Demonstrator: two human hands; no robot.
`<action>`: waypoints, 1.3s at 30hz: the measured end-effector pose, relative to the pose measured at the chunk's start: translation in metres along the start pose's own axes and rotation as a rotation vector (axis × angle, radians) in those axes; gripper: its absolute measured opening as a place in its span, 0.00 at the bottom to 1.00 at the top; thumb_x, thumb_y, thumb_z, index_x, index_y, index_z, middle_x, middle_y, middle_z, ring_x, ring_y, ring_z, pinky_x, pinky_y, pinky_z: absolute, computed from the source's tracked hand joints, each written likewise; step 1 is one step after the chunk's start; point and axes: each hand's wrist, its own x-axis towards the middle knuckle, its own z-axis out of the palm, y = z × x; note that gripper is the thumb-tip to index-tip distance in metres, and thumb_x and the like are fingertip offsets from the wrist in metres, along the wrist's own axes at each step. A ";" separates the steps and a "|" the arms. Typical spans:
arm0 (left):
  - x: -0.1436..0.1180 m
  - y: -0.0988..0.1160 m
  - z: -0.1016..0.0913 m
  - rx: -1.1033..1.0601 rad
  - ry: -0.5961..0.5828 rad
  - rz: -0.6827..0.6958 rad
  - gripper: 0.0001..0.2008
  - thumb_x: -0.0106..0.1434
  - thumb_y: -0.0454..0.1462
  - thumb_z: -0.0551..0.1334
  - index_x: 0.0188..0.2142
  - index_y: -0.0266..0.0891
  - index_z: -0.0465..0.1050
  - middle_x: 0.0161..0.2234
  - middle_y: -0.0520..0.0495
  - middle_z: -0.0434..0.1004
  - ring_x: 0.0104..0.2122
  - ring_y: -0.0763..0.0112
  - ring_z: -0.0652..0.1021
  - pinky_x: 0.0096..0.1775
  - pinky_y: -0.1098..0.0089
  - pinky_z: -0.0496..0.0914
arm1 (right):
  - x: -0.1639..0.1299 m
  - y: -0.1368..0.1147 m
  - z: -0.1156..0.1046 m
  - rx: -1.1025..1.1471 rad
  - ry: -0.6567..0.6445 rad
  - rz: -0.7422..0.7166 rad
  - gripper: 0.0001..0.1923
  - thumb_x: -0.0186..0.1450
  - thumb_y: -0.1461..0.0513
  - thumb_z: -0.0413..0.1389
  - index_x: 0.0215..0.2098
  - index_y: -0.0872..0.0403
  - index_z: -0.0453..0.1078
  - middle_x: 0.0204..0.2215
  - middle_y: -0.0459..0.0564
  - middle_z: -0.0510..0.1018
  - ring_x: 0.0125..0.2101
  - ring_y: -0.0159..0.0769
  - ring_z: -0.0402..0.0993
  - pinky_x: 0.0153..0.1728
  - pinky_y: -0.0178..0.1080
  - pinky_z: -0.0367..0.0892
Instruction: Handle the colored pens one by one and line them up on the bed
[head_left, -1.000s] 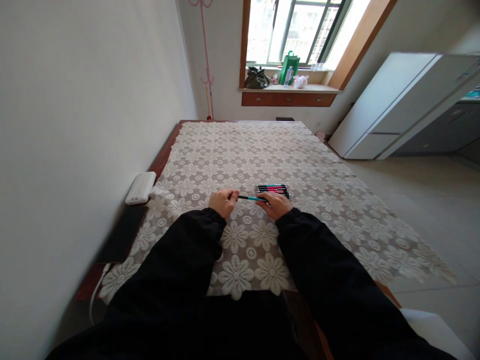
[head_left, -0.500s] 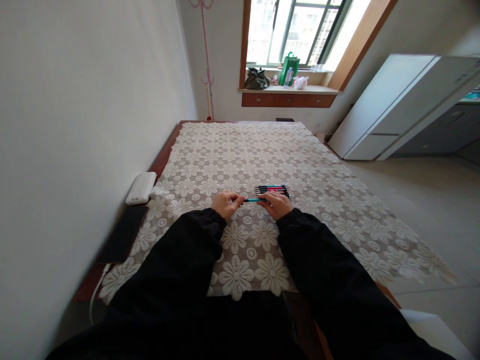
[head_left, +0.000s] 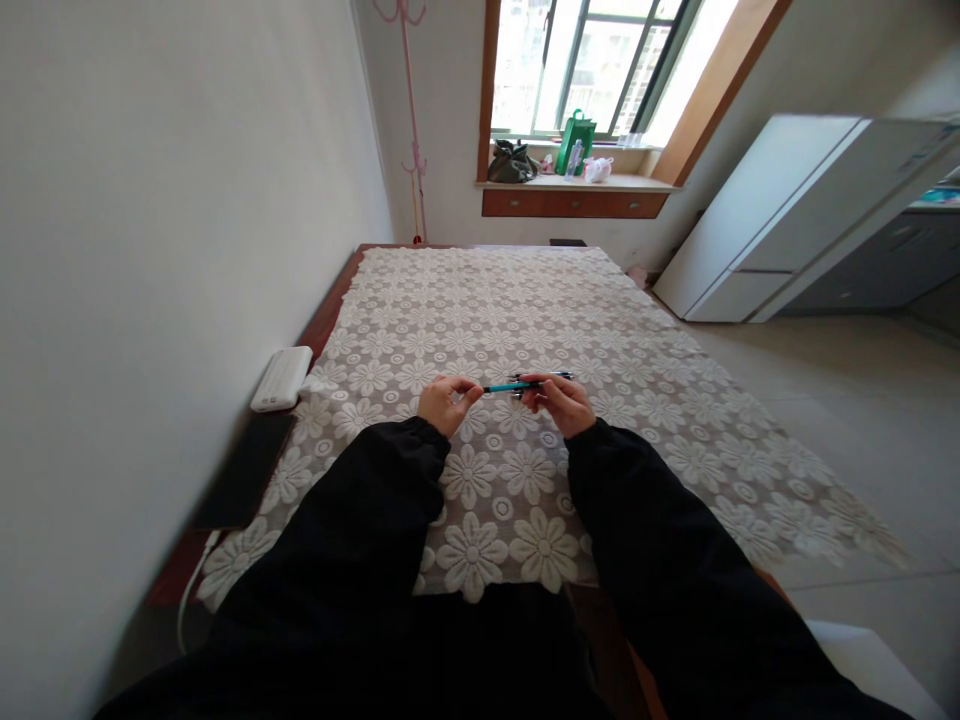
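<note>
In the head view, a teal pen [head_left: 507, 386] lies level, its long axis left to right above the lace tablecloth [head_left: 525, 300]. The left hand [head_left: 444, 403] pinches its tip end; the right hand [head_left: 559, 402] grips the other end, with more pens [head_left: 551, 376] just behind.

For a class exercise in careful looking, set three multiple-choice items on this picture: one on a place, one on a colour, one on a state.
1. Where does the white box lie?
A. at the table's left edge by the wall
B. on the windowsill
C. on the floor

2. What colour is the pen between the hands?
A. yellow
B. teal
C. white

3. How is that pen held?
A. lying flat on the tablecloth
B. in the right hand, the left hand pinching at its tip
C. standing in a cup

Answers: 1 A, it lies beside the wall; 2 B, the barrel shows blue-green; 3 B, both hands meet it above the tablecloth.
</note>
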 end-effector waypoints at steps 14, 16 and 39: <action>-0.001 0.004 -0.002 -0.058 -0.059 0.057 0.09 0.62 0.43 0.65 0.34 0.40 0.79 0.33 0.49 0.81 0.37 0.67 0.77 0.44 0.67 0.70 | 0.001 -0.001 -0.002 -0.052 0.006 0.076 0.27 0.66 0.40 0.48 0.39 0.53 0.73 0.24 0.50 0.74 0.26 0.38 0.72 0.27 0.43 0.69; -0.001 0.005 -0.002 -0.031 -0.048 0.040 0.09 0.62 0.44 0.65 0.34 0.41 0.79 0.33 0.48 0.81 0.37 0.67 0.77 0.45 0.66 0.70 | 0.002 0.000 -0.002 -0.155 0.034 0.039 0.28 0.67 0.41 0.47 0.42 0.54 0.74 0.24 0.50 0.75 0.25 0.37 0.72 0.27 0.41 0.69; -0.076 -0.036 -0.146 0.587 0.051 -0.192 0.24 0.54 0.32 0.60 0.53 0.39 0.70 0.57 0.43 0.71 0.59 0.57 0.68 0.64 0.59 0.58 | 0.011 0.031 -0.024 -1.090 0.030 -0.277 0.10 0.66 0.58 0.56 0.39 0.49 0.80 0.36 0.53 0.76 0.42 0.44 0.71 0.46 0.47 0.66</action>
